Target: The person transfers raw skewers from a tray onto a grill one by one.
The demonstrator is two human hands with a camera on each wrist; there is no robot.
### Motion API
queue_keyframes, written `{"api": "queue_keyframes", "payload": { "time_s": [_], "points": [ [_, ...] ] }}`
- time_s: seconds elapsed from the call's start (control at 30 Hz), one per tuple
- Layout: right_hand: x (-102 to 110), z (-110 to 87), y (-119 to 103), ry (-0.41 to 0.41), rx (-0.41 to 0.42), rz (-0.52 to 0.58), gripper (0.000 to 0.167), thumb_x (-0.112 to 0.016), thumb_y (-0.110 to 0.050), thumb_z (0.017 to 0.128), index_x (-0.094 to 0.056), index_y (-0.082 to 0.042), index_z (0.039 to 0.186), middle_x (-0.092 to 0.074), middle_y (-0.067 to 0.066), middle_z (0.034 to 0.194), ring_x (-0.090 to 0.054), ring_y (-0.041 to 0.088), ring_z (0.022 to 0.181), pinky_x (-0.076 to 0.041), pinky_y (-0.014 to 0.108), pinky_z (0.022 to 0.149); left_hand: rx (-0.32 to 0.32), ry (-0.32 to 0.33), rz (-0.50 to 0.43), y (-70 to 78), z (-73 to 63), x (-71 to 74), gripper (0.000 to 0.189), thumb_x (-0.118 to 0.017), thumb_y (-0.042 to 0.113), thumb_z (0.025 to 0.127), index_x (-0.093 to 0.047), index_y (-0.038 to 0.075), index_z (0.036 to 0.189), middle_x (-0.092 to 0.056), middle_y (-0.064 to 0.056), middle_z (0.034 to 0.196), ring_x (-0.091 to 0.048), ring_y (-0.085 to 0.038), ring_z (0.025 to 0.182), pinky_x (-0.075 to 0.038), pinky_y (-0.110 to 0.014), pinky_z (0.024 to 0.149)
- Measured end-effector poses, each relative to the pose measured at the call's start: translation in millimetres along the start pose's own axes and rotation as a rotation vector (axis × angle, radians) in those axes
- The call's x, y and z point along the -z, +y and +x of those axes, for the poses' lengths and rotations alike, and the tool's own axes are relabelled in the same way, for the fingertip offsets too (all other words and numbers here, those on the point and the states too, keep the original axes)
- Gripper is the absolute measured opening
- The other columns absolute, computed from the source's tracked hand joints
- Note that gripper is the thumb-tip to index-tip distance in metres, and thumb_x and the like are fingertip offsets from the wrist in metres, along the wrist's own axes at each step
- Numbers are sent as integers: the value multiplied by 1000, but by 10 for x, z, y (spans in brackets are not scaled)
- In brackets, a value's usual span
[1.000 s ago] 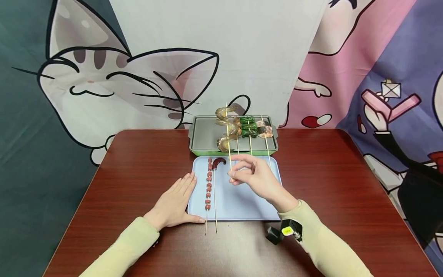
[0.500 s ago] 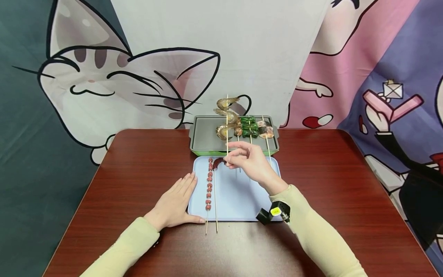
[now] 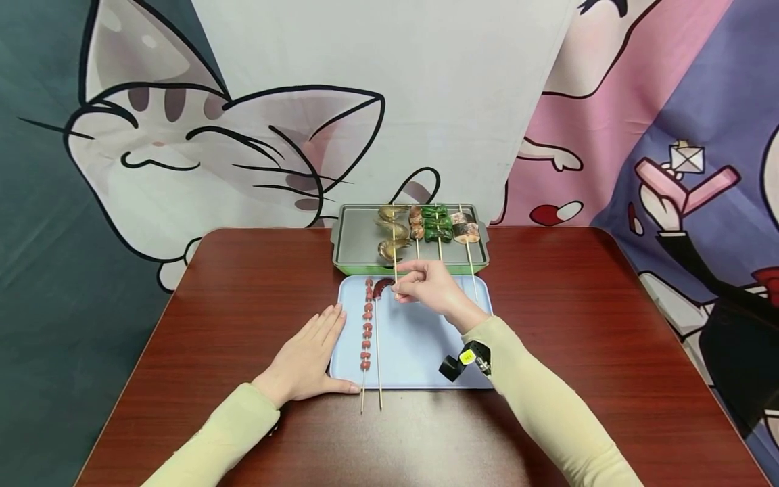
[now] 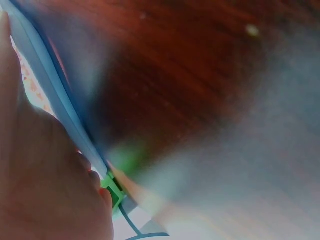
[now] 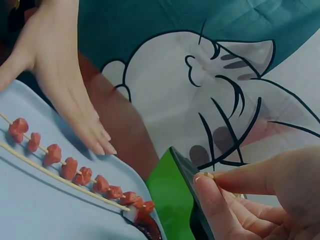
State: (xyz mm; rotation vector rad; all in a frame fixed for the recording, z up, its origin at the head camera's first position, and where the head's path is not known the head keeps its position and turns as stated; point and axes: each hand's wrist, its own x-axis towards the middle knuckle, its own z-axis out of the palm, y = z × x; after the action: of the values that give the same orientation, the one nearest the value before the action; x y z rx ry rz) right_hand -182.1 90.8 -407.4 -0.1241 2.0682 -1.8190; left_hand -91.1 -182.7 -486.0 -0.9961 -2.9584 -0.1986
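My right hand (image 3: 429,287) pinches the lower stick of a shrimp skewer (image 3: 392,250) between thumb and fingers; its shrimps lie over the left-middle part of a grey grill pan (image 3: 359,237) with a green base. In the right wrist view the fingertips (image 5: 207,182) meet on the stick's end beside the pan's edge. My left hand (image 3: 307,355) rests with straight fingers along the left edge of a light blue tray (image 3: 432,352). On that tray lie a skewer of small red meat pieces (image 3: 366,326) and a skewer with a dark red curled piece, perhaps a tentacle (image 3: 381,289).
To the right of the shrimps, the pan bears a brown meat skewer (image 3: 416,223), a green pepper skewer (image 3: 436,226) and a fish-slice skewer (image 3: 465,228), their sticks reaching over the near rim. A brown wooden table (image 3: 255,270) lies beneath; a cartoon-printed cloth (image 3: 456,81) hangs behind.
My right hand first moved forward with the shrimp skewer raised, then lowered it, so the shrimps came down onto the pan. The left hand has stayed put.
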Motion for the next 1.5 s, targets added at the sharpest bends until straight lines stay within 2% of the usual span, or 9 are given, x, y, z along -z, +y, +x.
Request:
{"api": "queue_keyframes", "payload": {
  "time_s": [0.33, 0.53, 0.67, 0.87, 0.97, 1.1, 1.33, 1.5],
  "points": [
    [5, 79, -20, 43, -49, 6, 43, -67, 9, 93, -56, 13, 135, -72, 27, 102, -72, 18, 72, -62, 33, 74, 1, 1, -15, 10, 5, 6, 128, -56, 89, 76, -32, -11, 154, -25, -26, 162, -24, -37, 150, -24, -47, 121],
    [-1, 115, -32, 49, -77, -16, 44, -68, 9, 92, -57, 11, 135, -74, 23, 98, -73, 19, 72, -60, 42, 82, -4, 23, -16, -9, -2, -45, 129, -56, 89, 75, -32, -10, 154, -25, -25, 162, -24, -37, 150, -24, -47, 120],
    [-23, 133, -28, 47, -84, -18, 45, -69, 9, 92, -57, 11, 135, -74, 20, 95, -72, 18, 70, -61, 38, 78, -9, 39, -18, -27, -4, -82, 129, -54, 90, 75, -33, -10, 154, -25, -25, 162, -25, -37, 150, -24, -47, 120],
    [-37, 137, -18, 49, -83, -15, 46, -68, 10, 92, -56, 12, 136, -71, 30, 103, -72, 18, 69, -62, 36, 77, -15, 47, -15, -29, -5, -75, 129, -54, 91, 75, -33, -10, 153, -26, -26, 162, -25, -37, 149, -24, -47, 120],
    [-32, 142, -6, 56, -83, -19, 46, -68, 10, 92, -56, 11, 136, -70, 30, 104, -73, 22, 73, -61, 38, 78, -16, 45, -18, -20, -6, -54, 129, -56, 89, 75, -34, -11, 152, -27, -26, 161, -27, -38, 149, -26, -48, 120],
    [-26, 133, 1, 72, -75, -29, 46, -70, 9, 91, -58, 8, 136, -71, 28, 103, -74, 34, 83, -60, 44, 83, -13, 32, -4, -5, -2, -27, 128, -59, 87, 76, -34, -12, 152, -26, -26, 162, -27, -38, 149, -26, -48, 119],
    [-22, 77, -19, 92, -55, -88, 45, -70, 5, 92, -60, 6, 136, -75, 20, 95, -74, 37, 88, -60, 44, 82, -5, -4, 14, 5, 3, 2, 128, -58, 88, 76, -33, -11, 153, -25, -26, 162, -25, -37, 150, -24, -47, 121],
    [-8, 25, -26, 113, -39, -192, 46, -73, -7, 95, -60, 1, 139, -75, 19, 99, -73, 37, 91, -59, 45, 84, -4, -7, 14, 10, 6, 17, 128, -57, 88, 76, -33, -11, 153, -25, -26, 162, -25, -37, 150, -24, -47, 121]
  ]
}}
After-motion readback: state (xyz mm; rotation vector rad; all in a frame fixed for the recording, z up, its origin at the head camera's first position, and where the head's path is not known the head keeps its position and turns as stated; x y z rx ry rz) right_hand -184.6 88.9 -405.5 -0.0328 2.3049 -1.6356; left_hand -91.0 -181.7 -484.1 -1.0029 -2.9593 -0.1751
